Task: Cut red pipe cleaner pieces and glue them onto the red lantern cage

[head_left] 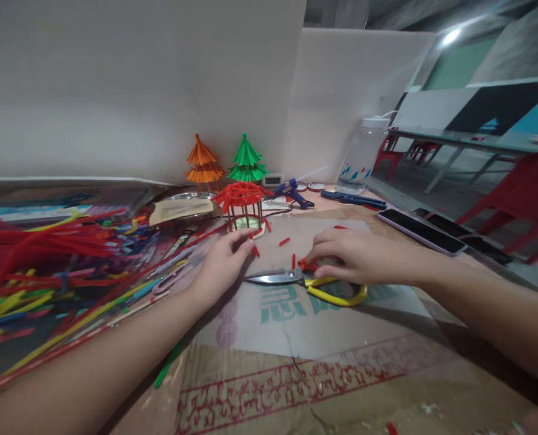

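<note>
My left hand (223, 261) has its thumb and forefinger closed around a short red pipe cleaner piece (255, 248), just in front of a small pavilion model (244, 208) with a red roof, thin brown posts and a pale round base. My right hand (341, 252) is curled over several red pipe cleaner pieces (307, 264), which show between its thumb and fingers. Below it on the white sheet lie scissors (336, 295) with yellow handles, their blades pointing toward my left hand. Loose red cut pieces (284, 241) are scattered between my hands.
Many coloured pipe cleaners (46, 260) pile up at left. Behind stand an orange tiered tower (200, 162) and a green one (247, 158), a metal tray (185, 208), a blue glue gun (291, 190) and a clear bottle (358, 157). Blue-handled pliers (354, 199) and a phone (420, 231) lie at right.
</note>
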A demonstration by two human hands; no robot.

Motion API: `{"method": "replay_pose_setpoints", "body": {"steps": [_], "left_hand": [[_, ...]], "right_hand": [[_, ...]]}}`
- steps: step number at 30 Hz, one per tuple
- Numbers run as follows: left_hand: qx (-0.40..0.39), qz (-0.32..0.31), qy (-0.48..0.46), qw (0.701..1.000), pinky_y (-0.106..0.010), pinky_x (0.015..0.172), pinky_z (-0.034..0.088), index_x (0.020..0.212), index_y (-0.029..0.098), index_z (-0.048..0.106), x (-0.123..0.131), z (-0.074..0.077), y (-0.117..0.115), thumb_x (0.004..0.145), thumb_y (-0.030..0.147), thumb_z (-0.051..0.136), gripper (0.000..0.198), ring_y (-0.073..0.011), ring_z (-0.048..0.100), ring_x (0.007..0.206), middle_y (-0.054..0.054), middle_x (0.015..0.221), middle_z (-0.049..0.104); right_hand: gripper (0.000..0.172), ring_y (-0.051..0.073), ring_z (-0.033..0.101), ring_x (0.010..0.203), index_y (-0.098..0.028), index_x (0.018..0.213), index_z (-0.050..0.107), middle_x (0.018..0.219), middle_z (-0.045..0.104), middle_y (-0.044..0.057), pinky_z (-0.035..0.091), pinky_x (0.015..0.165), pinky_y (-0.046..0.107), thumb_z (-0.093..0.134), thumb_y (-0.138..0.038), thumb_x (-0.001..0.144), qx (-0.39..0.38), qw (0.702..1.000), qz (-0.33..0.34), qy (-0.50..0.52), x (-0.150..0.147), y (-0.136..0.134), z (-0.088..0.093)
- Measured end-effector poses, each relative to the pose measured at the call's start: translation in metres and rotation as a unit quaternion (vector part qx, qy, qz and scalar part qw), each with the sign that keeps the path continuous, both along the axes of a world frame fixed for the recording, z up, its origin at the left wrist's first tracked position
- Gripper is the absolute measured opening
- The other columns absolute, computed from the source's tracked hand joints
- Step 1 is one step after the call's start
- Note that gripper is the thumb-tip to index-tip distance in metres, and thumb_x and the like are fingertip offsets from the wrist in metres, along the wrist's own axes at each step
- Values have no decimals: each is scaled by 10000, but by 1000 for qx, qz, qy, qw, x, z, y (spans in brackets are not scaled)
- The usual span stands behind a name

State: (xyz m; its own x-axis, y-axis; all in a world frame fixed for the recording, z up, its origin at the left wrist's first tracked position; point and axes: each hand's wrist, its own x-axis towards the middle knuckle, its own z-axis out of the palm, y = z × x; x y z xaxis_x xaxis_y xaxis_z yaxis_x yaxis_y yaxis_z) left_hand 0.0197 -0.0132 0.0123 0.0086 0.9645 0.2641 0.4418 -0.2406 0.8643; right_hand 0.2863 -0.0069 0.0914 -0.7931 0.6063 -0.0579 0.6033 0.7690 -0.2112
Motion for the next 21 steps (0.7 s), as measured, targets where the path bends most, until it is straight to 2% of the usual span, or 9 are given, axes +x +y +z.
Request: {"method": "replay_pose_setpoints", "body": {"steps": [2, 5, 9, 12, 16, 21], "left_hand": [[-14, -12, -13, 1000, -298, 774, 507, 1088, 162, 715, 1, 1, -1, 885, 381, 610, 316, -201, 678, 830, -76, 996, 756], [-28, -30, -33, 999, -270, 675, 487, 905, 164, 693, 3, 1, -2, 871, 435, 622, 282, -181, 652, 722, -41, 825, 729], [-34, -45, -50, 997, -250, 623, 453, 849, 174, 653, 3, 1, -4, 873, 483, 612, 313, -161, 609, 660, -6, 726, 677], [-31, -48, -43, 997, -252, 631, 448, 843, 174, 651, 4, 4, -5, 879, 471, 605, 303, -159, 597, 660, -9, 729, 674], [-24, -45, -38, 998, -262, 665, 463, 832, 174, 661, 5, 7, -7, 867, 462, 615, 293, -172, 620, 695, -16, 739, 688], [-24, -53, -51, 997, -268, 680, 488, 824, 169, 670, 5, 4, -6, 872, 443, 613, 284, -175, 654, 722, -30, 765, 713]], "right_hand": [[350, 214, 640, 811, -195, 986, 753, 951, 741, 91, 416, 704, 309, 496, -433, 976, 49, 997, -61, 4, -12, 8, 3], [320, 216, 639, 795, -180, 988, 733, 956, 751, 101, 374, 634, 297, 499, -394, 958, 98, 988, -121, -10, -38, 34, -1], [386, 249, 674, 847, -146, 979, 747, 967, 756, 152, 389, 627, 299, 494, -434, 940, 88, 979, -176, -53, -73, 75, -11], [457, 287, 690, 881, -125, 998, 754, 994, 752, 190, 426, 649, 310, 516, -504, 908, 80, 976, -192, -59, -90, 93, -18], [335, 307, 696, 898, -110, 938, 761, 976, 755, 205, 455, 692, 323, 594, -389, 856, 67, 976, -195, -64, -95, 99, -23], [242, 242, 675, 825, -137, 870, 727, 895, 752, 142, 409, 624, 275, 586, -332, 847, 71, 974, -211, -28, -74, 87, -26]]}}
